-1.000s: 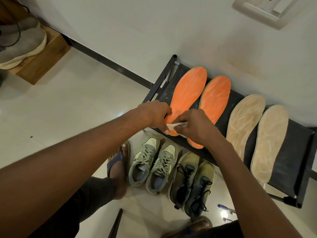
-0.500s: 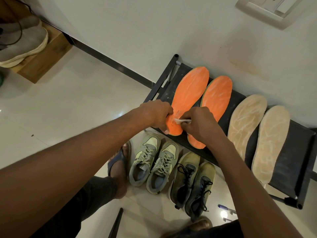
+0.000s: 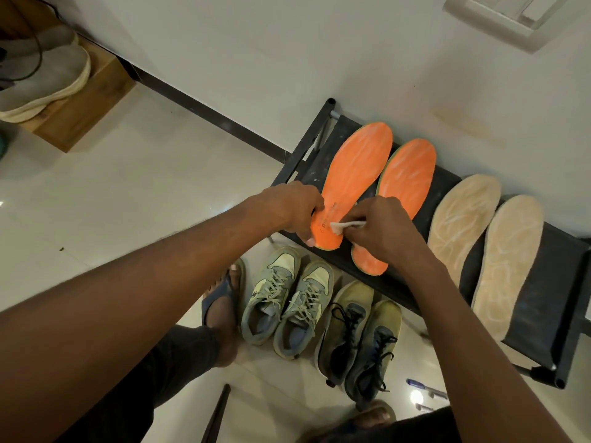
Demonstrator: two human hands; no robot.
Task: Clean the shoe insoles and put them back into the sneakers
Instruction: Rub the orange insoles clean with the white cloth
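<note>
Setting: I look down on a pale tiled floor (image 3: 134,199) and white wall; a black rack (image 3: 543,273) runs from frame centre to the right edge.
Right hand: my right hand (image 3: 380,231) pinches a small whitish wipe (image 3: 443,224)... correction below.Setting: I look down on a pale tiled floor (image 3: 134,199) below a white wall; a black rack (image 3: 559,282) runs from frame centre to the right edge.
Right hand: my right hand (image 3: 380,231) is curled tight, pinching a small whitish wipe (image 3: 347,226) pressed on the heel end of the left orange insole (image 3: 355,180).
Left hand: my left hand (image 3: 287,209) grips that insole's heel edge, fingers curled over it and thumb beneath, steadying it.
Neighbours: the second orange insole (image 3: 406,187) lies just beside it, partly under my right wrist; two beige insoles (image 3: 463,225) lie further right on the rack.
Sneakers: a grey-green pair (image 3: 287,302) and an olive pair (image 3: 361,337) stand on the floor below the rack, at lower centre.
Stage: cleaning, I judge; no insole is back in a shoe.
Risk: the heels overhang the rack's near edge, so a hard stroke could tip one onto the sneakers.
Risk: my right wrist could drag the second orange insole out of line.
Risk: I cannot tell whether the wipe is damp; a wet insole refitted too soon would stay clammy.
</note>
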